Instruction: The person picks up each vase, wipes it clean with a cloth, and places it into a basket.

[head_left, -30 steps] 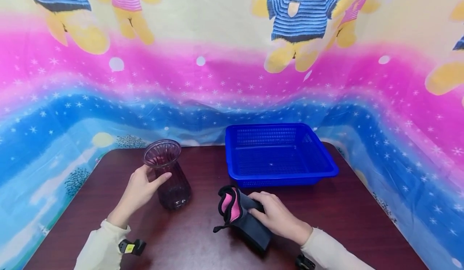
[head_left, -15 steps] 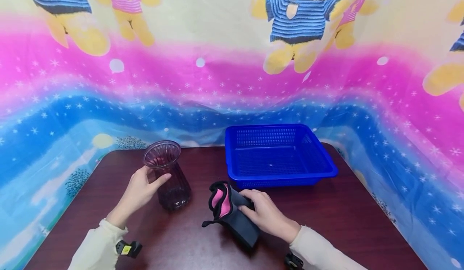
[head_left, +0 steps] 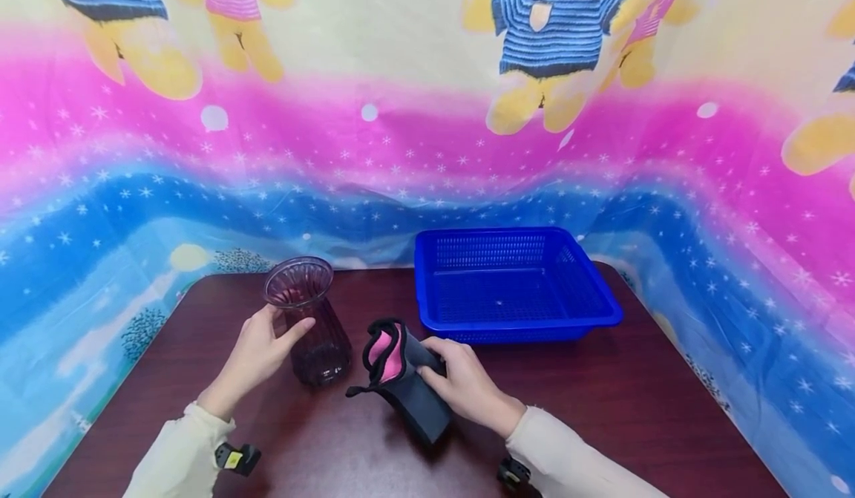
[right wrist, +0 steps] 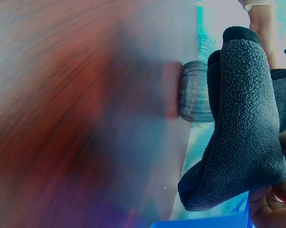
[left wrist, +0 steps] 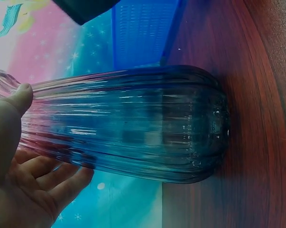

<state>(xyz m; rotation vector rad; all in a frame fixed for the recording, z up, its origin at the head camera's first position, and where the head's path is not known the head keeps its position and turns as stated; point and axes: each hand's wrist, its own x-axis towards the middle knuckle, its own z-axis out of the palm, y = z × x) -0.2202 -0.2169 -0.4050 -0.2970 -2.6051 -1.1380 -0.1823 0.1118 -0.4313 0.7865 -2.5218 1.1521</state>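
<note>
My left hand [head_left: 260, 357] grips a purple-tinted ribbed glass vase [head_left: 319, 346] just below its flared rim, thumb on the near side. Fingers curl under the neck in the left wrist view, where the vase [left wrist: 128, 126] shows see-through with its base close to the tabletop. A folded cleaning cloth [head_left: 421, 398], dark grey outside and pink within, hangs from my right hand [head_left: 467, 383], pinched between thumb and fingers. Black edging and a small loop show on the cloth. In the right wrist view its fuzzy grey side [right wrist: 247, 114] partly hides the vase [right wrist: 196, 92].
A blue plastic basket [head_left: 434, 326] with perforated walls stands at the back right of the dark reddish-brown table [head_left: 568, 394]. A printed cloth backdrop [head_left: 401, 149] with bears and snowflakes closes off the back and sides.
My right hand has carried the cloth leftward and slightly up, closer to the vase. The left hand and the vase have stayed in place.
</note>
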